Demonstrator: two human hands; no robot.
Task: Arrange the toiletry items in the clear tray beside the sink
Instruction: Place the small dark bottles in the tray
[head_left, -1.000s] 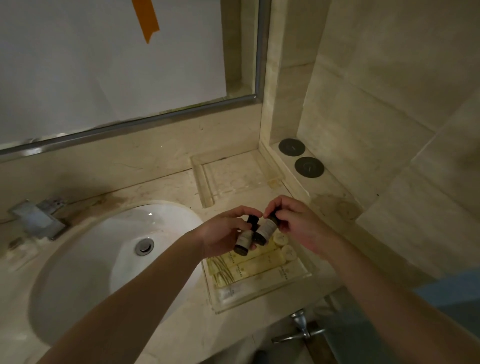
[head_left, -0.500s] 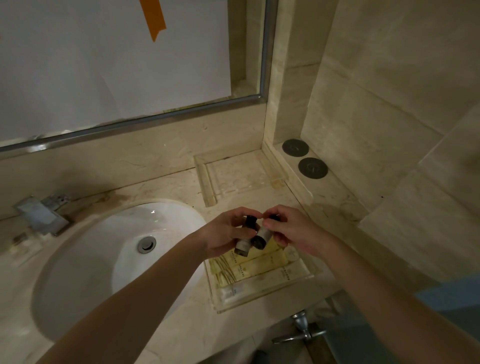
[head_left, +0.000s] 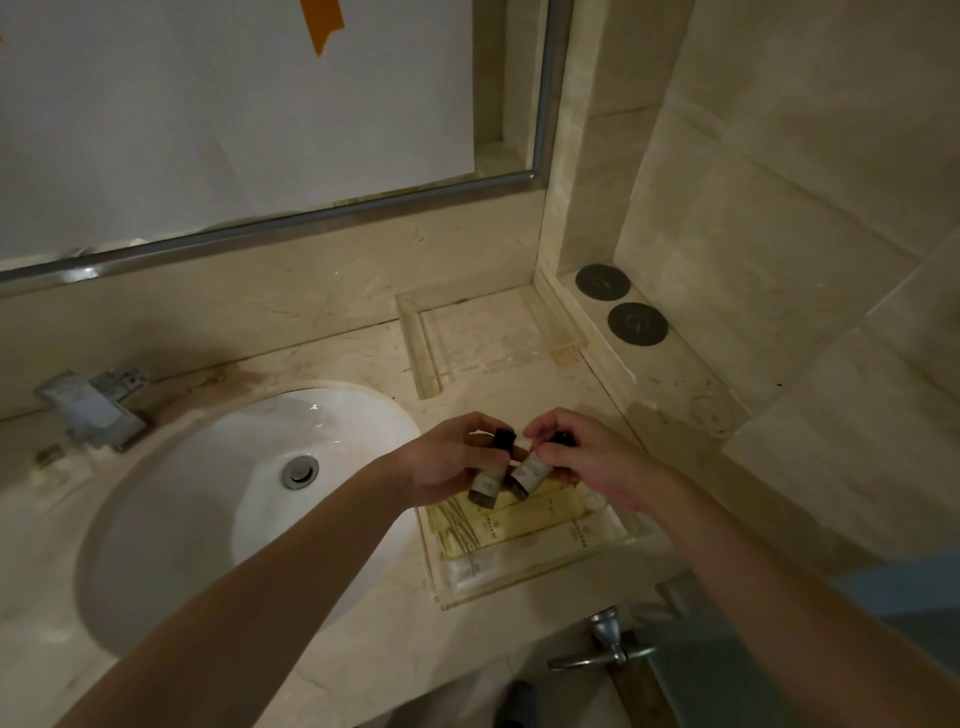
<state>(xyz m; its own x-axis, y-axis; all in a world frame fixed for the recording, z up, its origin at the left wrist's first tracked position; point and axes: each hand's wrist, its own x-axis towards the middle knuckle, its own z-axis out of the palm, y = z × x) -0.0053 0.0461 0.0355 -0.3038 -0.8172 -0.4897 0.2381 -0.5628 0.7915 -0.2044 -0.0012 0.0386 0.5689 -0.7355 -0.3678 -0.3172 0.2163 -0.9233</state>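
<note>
Nearest, a clear tray at the counter's front edge, right of the sink, holds what look like pale yellow tubes. Above it, the left hand grasps one small dark-capped bottle and the right hand another, tilted. Farther back sits a second clear tray.

**Dim beige marble bathroom corner**

Weak, warm light is falling over a beige marble countertop holding a white oval basin with a chrome drain. A chrome faucet is sitting at the basin's far left edge. A metal-framed mirror, covered by white paper with orange tape, is hanging above. Two dark round discs are lying on a ledge by the tiled wall. A metal door handle is showing below the counter edge.
</note>
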